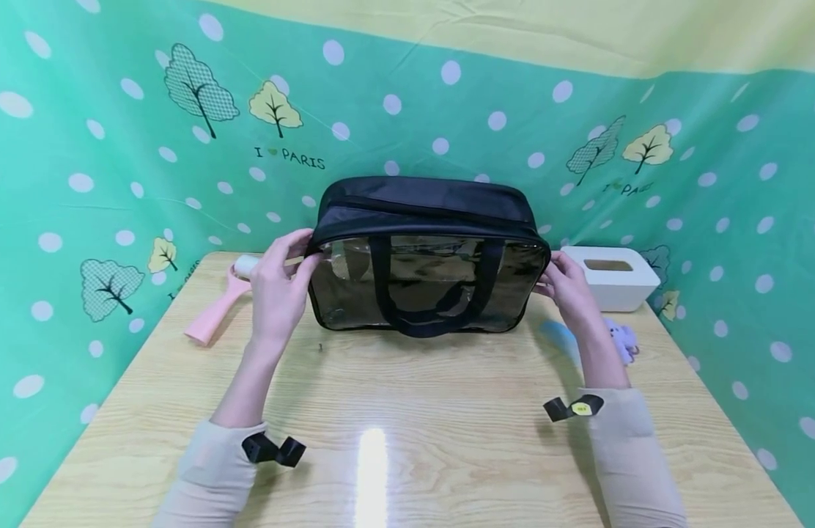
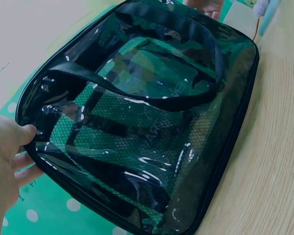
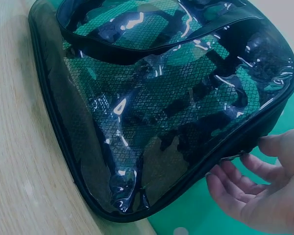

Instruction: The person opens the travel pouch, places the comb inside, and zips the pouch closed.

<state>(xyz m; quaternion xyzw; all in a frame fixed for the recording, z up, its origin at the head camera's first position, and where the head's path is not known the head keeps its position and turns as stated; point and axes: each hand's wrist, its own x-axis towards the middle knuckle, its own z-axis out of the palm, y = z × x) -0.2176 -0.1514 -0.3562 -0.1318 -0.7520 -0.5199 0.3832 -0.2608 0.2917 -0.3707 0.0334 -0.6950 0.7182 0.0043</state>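
A black-trimmed transparent handbag (image 1: 434,282) stands upright at the back of the table, its strap handle (image 1: 423,323) hanging down the clear front. My left hand (image 1: 278,293) grips the bag's upper left corner, thumb on the front and fingers behind. At the opposite side, my right hand (image 1: 571,287) holds the bag's side edge. In the right wrist view the right hand (image 3: 264,183) has its thumb and index fingertip on the dark side panel, near a small metal piece (image 3: 232,157). Green mesh-like patterning (image 2: 137,117) shows through the clear panel.
A white tissue box (image 1: 615,282) stands behind my right hand. A purple toy-like item (image 1: 621,341) and a light blue item (image 1: 559,337) lie by my right wrist. Left of the bag are a pink handled object (image 1: 216,312) and a whitish cylinder (image 1: 246,265). Patterned cloth surrounds the table.
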